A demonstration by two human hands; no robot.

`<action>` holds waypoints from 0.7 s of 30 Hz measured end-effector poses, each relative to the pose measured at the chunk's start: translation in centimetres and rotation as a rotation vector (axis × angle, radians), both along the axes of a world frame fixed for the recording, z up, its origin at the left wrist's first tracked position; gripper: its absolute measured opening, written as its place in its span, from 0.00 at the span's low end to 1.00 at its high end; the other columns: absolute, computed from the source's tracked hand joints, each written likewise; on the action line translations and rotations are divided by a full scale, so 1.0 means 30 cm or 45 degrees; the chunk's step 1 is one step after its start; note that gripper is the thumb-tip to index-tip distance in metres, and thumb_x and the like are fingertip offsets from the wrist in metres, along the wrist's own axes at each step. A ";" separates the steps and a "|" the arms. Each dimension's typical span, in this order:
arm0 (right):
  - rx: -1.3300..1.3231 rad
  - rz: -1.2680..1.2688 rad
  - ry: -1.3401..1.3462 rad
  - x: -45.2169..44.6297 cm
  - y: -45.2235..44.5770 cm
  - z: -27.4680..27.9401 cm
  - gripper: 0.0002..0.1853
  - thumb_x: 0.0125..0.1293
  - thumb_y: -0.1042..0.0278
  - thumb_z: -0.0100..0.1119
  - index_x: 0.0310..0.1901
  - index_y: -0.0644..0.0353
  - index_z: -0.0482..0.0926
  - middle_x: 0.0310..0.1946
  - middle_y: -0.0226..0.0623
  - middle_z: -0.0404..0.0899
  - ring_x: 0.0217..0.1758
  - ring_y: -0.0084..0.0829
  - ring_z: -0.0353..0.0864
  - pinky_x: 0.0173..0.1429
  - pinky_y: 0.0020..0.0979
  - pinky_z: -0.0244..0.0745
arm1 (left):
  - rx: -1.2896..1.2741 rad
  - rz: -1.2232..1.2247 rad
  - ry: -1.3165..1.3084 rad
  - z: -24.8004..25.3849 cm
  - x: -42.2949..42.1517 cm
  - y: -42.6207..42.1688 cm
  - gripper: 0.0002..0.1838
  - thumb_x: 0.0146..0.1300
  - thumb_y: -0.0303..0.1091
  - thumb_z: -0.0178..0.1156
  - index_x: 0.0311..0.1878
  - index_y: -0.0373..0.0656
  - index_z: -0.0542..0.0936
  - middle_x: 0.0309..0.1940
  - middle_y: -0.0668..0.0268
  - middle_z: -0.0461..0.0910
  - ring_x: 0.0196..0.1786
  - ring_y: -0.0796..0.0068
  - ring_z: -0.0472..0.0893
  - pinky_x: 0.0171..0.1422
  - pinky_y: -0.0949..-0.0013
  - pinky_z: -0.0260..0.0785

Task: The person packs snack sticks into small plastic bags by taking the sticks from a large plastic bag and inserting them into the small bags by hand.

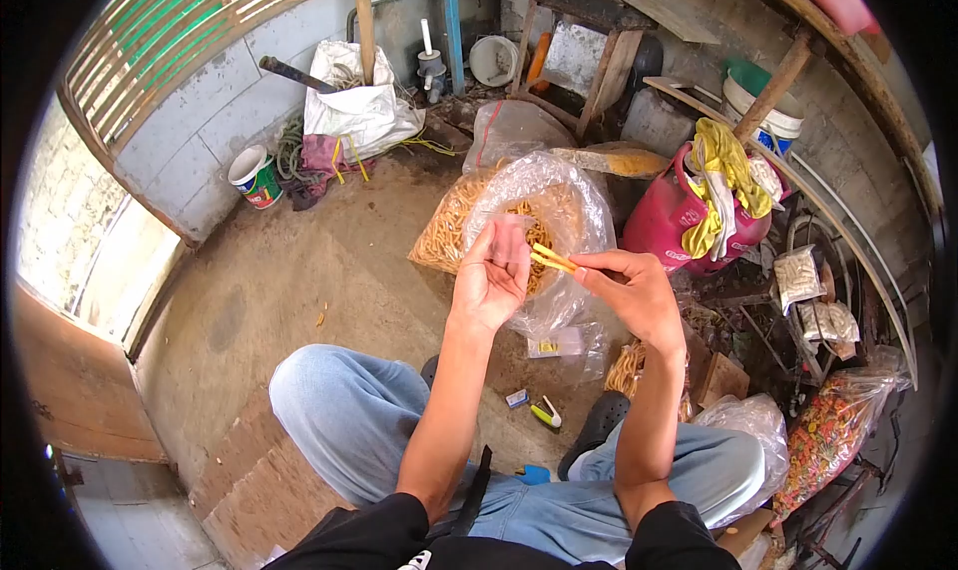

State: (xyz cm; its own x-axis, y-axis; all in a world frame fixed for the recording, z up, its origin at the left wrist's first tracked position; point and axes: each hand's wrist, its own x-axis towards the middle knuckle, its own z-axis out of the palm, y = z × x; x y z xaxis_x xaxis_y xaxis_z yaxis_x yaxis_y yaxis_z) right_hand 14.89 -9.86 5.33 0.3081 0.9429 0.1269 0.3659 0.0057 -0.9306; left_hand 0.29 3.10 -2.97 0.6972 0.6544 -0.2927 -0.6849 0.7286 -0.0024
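My right hand [634, 295] pinches a few thin yellow-orange sticks [552, 259] that point left towards my left hand [492, 279]. The left hand is palm up, its fingers curled round a small clear plastic bag [513, 239]. Tips of the sticks are near the bag's opening; whether they are inside is unclear. Below both hands lies a large open clear plastic bag [589, 203] with brown stick snacks [534, 211] in it. Beside it on the left is another bag of pale sticks [446, 226].
Pink gas cylinders [654, 216] with yellow cloths stand at the right. A green lighter-like tool [546, 412] and small blue box [517, 398] lie on the floor between my legs. A white sack [364, 111] and paint bucket [255, 178] stand by the wall.
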 end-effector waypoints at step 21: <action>-0.152 -0.056 -0.058 0.006 0.019 -0.032 0.13 0.60 0.67 0.63 0.44 0.65 0.83 0.21 0.29 0.80 0.25 0.12 0.69 0.29 0.21 0.67 | -0.013 0.020 -0.031 -0.019 0.014 0.013 0.05 0.65 0.36 0.59 0.40 0.49 0.81 0.41 0.69 0.85 0.44 0.76 0.84 0.48 0.67 0.80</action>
